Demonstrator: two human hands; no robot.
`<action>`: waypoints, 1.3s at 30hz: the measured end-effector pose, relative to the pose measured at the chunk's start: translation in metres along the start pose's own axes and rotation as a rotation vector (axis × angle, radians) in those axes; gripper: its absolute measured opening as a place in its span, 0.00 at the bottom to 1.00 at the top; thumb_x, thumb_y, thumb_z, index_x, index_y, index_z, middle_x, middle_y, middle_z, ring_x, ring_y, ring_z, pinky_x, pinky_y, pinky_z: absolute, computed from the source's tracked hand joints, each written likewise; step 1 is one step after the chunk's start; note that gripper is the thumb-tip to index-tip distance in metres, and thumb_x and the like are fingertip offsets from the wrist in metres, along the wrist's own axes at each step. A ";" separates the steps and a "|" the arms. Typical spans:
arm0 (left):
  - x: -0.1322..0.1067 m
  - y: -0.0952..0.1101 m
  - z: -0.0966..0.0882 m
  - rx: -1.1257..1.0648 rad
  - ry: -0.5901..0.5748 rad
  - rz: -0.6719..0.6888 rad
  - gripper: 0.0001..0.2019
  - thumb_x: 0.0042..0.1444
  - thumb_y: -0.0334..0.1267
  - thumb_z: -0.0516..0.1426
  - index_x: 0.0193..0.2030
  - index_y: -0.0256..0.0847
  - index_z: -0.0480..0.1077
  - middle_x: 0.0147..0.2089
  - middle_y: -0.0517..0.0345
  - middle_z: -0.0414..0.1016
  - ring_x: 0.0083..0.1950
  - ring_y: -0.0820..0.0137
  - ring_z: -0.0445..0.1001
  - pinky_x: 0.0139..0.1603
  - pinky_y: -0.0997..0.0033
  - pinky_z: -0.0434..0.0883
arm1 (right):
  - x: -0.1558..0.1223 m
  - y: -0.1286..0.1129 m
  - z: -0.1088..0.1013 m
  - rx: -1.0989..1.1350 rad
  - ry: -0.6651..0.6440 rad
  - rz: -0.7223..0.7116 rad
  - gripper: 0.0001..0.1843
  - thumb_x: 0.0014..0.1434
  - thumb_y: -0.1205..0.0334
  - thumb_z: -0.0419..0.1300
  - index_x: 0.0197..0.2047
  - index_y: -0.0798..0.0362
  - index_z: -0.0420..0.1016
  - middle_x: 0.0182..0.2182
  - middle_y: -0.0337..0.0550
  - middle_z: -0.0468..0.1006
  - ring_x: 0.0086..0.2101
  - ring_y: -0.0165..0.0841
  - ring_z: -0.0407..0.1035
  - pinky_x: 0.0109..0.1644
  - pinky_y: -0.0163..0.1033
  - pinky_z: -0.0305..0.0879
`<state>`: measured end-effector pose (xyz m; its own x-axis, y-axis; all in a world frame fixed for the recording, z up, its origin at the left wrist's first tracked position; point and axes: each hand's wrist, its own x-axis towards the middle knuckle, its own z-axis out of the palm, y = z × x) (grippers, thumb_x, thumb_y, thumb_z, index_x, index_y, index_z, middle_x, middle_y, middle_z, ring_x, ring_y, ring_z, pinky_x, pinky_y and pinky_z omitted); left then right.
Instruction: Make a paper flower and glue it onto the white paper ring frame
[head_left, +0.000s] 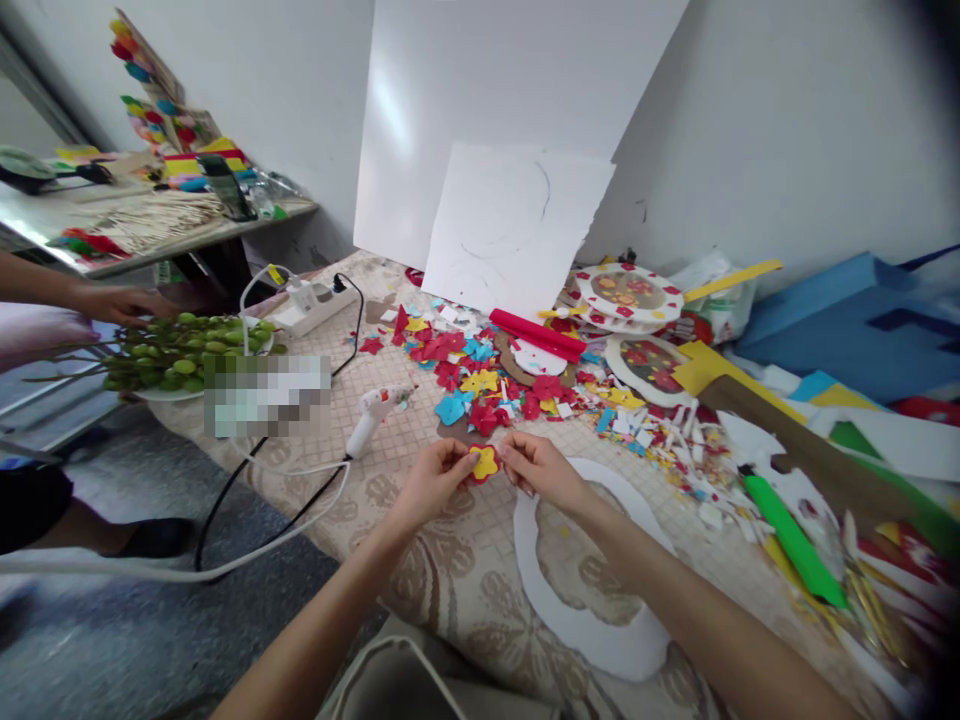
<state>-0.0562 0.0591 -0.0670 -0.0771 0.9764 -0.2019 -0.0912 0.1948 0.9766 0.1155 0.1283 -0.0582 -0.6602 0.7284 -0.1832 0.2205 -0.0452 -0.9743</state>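
Observation:
Between my two hands is a small flower cutout (pixel 486 462), yellow layered on red. My left hand (pixel 435 478) pinches its left side between thumb and fingers. At its right edge, the closed fingertips of my right hand (pixel 541 466) grip or press it. Under my right forearm lies a white scalloped ring (pixel 528 560), flat on the patterned tablecloth (pixel 457 570). Just beyond my hands spreads a heap of red, yellow and blue flower cutouts (pixel 480 382). A white glue gun (pixel 367 424) rests to the left of my left hand, its nozzle pointing away from me.
At left, another person's hand (pixel 124 302) reaches over green fruit (pixel 187 350) on a plate. A power strip (pixel 315 312) and cables run nearby. Decorated round pieces (pixel 630 296), scraps (pixel 675 440), a green roll (pixel 795 540) and scissors (pixel 870 600) lie right. White boards (pixel 517 230) lean behind.

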 end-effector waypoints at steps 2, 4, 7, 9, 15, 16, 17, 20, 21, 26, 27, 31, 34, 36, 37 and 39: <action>0.002 -0.001 -0.001 0.005 0.004 -0.006 0.17 0.46 0.51 0.61 0.27 0.36 0.68 0.23 0.59 0.72 0.23 0.74 0.67 0.25 0.75 0.63 | -0.002 -0.001 -0.005 0.000 0.028 0.003 0.20 0.58 0.44 0.54 0.32 0.54 0.66 0.16 0.30 0.65 0.12 0.20 0.53 0.16 0.29 0.46; 0.004 -0.001 -0.002 -0.002 0.011 -0.018 0.18 0.46 0.52 0.62 0.27 0.36 0.69 0.22 0.58 0.73 0.23 0.74 0.68 0.25 0.75 0.63 | -0.004 -0.002 -0.011 -0.009 0.058 0.014 0.20 0.58 0.44 0.55 0.32 0.54 0.67 0.16 0.30 0.64 0.13 0.20 0.53 0.16 0.29 0.47; 0.006 0.000 -0.001 -0.041 0.015 -0.030 0.18 0.46 0.53 0.61 0.28 0.36 0.69 0.24 0.57 0.74 0.24 0.73 0.70 0.26 0.75 0.65 | -0.008 -0.004 -0.016 -0.009 0.092 0.032 0.21 0.57 0.42 0.54 0.32 0.55 0.68 0.16 0.30 0.64 0.13 0.21 0.54 0.17 0.29 0.48; 0.006 0.001 0.001 -0.054 0.008 -0.032 0.18 0.46 0.53 0.61 0.28 0.36 0.70 0.24 0.57 0.74 0.25 0.73 0.70 0.27 0.75 0.66 | -0.010 -0.004 -0.016 0.006 0.091 0.046 0.22 0.57 0.41 0.54 0.32 0.55 0.67 0.17 0.31 0.66 0.13 0.21 0.55 0.16 0.29 0.49; 0.007 0.005 0.009 -0.024 -0.051 -0.043 0.18 0.48 0.51 0.61 0.29 0.36 0.70 0.25 0.57 0.74 0.26 0.73 0.70 0.28 0.74 0.67 | -0.007 0.002 -0.008 -0.007 0.046 0.022 0.20 0.56 0.43 0.57 0.31 0.53 0.65 0.19 0.32 0.67 0.14 0.21 0.57 0.17 0.29 0.51; 0.008 0.005 0.011 -0.021 -0.058 -0.040 0.18 0.48 0.52 0.60 0.30 0.36 0.70 0.25 0.57 0.74 0.26 0.73 0.70 0.28 0.74 0.67 | -0.007 0.003 -0.007 -0.012 0.046 0.012 0.19 0.56 0.44 0.58 0.31 0.53 0.65 0.19 0.32 0.67 0.14 0.21 0.57 0.17 0.29 0.52; 0.009 0.005 0.012 -0.017 -0.069 -0.034 0.18 0.48 0.52 0.60 0.30 0.36 0.70 0.25 0.57 0.73 0.26 0.73 0.70 0.28 0.74 0.67 | -0.007 0.002 -0.006 -0.012 0.050 0.004 0.19 0.56 0.44 0.58 0.30 0.53 0.64 0.18 0.31 0.66 0.14 0.21 0.57 0.17 0.29 0.52; 0.011 0.005 0.015 -0.002 -0.129 -0.023 0.19 0.46 0.52 0.62 0.28 0.36 0.69 0.23 0.59 0.72 0.24 0.73 0.70 0.26 0.75 0.66 | -0.009 0.000 -0.007 0.004 0.058 0.003 0.19 0.56 0.44 0.58 0.29 0.53 0.64 0.18 0.31 0.65 0.14 0.22 0.57 0.17 0.29 0.52; 0.012 0.005 0.016 0.007 -0.144 -0.020 0.19 0.45 0.52 0.63 0.26 0.36 0.68 0.22 0.59 0.71 0.24 0.73 0.69 0.26 0.75 0.65 | -0.010 0.000 -0.007 0.015 0.055 0.010 0.19 0.56 0.44 0.58 0.29 0.53 0.64 0.18 0.31 0.66 0.15 0.21 0.57 0.17 0.29 0.52; 0.014 0.005 0.017 0.057 -0.172 -0.009 0.19 0.46 0.53 0.62 0.24 0.36 0.68 0.20 0.59 0.71 0.22 0.74 0.67 0.24 0.75 0.64 | -0.013 0.001 -0.011 0.046 0.042 0.023 0.19 0.57 0.45 0.57 0.29 0.53 0.64 0.18 0.31 0.66 0.15 0.21 0.58 0.18 0.29 0.52; 0.014 0.006 0.017 0.054 -0.179 -0.019 0.19 0.46 0.54 0.62 0.24 0.36 0.69 0.20 0.58 0.71 0.22 0.73 0.68 0.24 0.75 0.64 | -0.013 0.002 -0.012 0.047 0.049 0.028 0.19 0.56 0.45 0.57 0.28 0.53 0.64 0.18 0.31 0.65 0.15 0.21 0.57 0.18 0.29 0.52; 0.015 0.008 0.020 -0.033 -0.167 -0.095 0.23 0.50 0.59 0.56 0.26 0.37 0.70 0.22 0.57 0.73 0.24 0.70 0.70 0.28 0.72 0.68 | -0.012 0.003 -0.015 0.076 0.072 0.052 0.19 0.56 0.46 0.58 0.27 0.54 0.63 0.18 0.31 0.66 0.14 0.20 0.56 0.17 0.28 0.51; 0.017 0.008 0.020 -0.048 -0.127 -0.081 0.22 0.50 0.59 0.57 0.28 0.37 0.71 0.25 0.57 0.74 0.26 0.70 0.70 0.28 0.72 0.69 | -0.012 0.003 -0.014 0.075 0.078 0.058 0.18 0.57 0.47 0.58 0.28 0.54 0.64 0.19 0.31 0.66 0.14 0.20 0.56 0.17 0.28 0.51; 0.017 0.007 0.019 -0.009 -0.119 -0.056 0.21 0.47 0.56 0.60 0.28 0.36 0.70 0.25 0.57 0.73 0.25 0.72 0.69 0.27 0.74 0.67 | -0.013 0.004 -0.013 0.048 0.073 0.052 0.18 0.57 0.47 0.57 0.29 0.54 0.65 0.19 0.32 0.66 0.15 0.20 0.57 0.18 0.28 0.52; 0.018 0.005 0.018 0.014 -0.122 -0.050 0.20 0.46 0.55 0.61 0.28 0.36 0.70 0.24 0.58 0.73 0.24 0.73 0.68 0.26 0.75 0.66 | -0.013 0.004 -0.013 0.033 0.073 0.043 0.18 0.58 0.47 0.56 0.28 0.54 0.65 0.20 0.32 0.66 0.15 0.21 0.57 0.18 0.28 0.52; 0.018 0.002 0.016 0.055 -0.125 -0.047 0.20 0.46 0.54 0.62 0.27 0.36 0.69 0.23 0.57 0.72 0.23 0.74 0.67 0.25 0.76 0.65 | -0.015 0.004 -0.014 0.013 0.083 0.025 0.19 0.59 0.46 0.54 0.28 0.54 0.65 0.20 0.33 0.67 0.15 0.21 0.58 0.18 0.29 0.53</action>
<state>-0.0421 0.0785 -0.0672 0.0508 0.9695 -0.2396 -0.0369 0.2416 0.9697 0.1362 0.1271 -0.0575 -0.5927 0.7812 -0.1962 0.2259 -0.0726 -0.9714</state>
